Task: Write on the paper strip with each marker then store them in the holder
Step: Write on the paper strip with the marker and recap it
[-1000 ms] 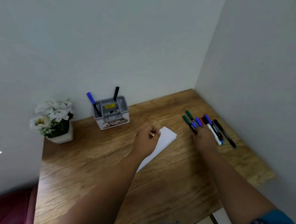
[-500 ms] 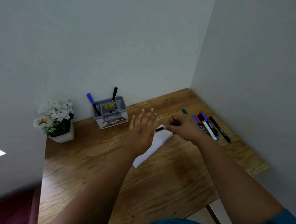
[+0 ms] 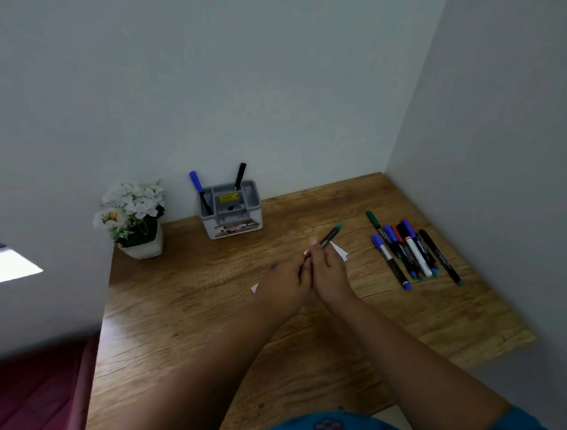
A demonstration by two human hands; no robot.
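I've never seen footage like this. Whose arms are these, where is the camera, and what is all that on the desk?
There is no machine here: the arms belong to a person wearing a wide-angle camera on the head, so you look down at their hands as they do. The single view shows a wooden desk in a corner. Both hands meet in the middle: the left hand and right hand together hold a green-ended marker, perhaps to uncap it, though the cap end is hidden. Beneath them lies a white paper strip, mostly covered. To the right lies a loose group of markers. At the back stands a grey holder that contains a blue-capped marker and a black marker, beside a pot of white flowers.
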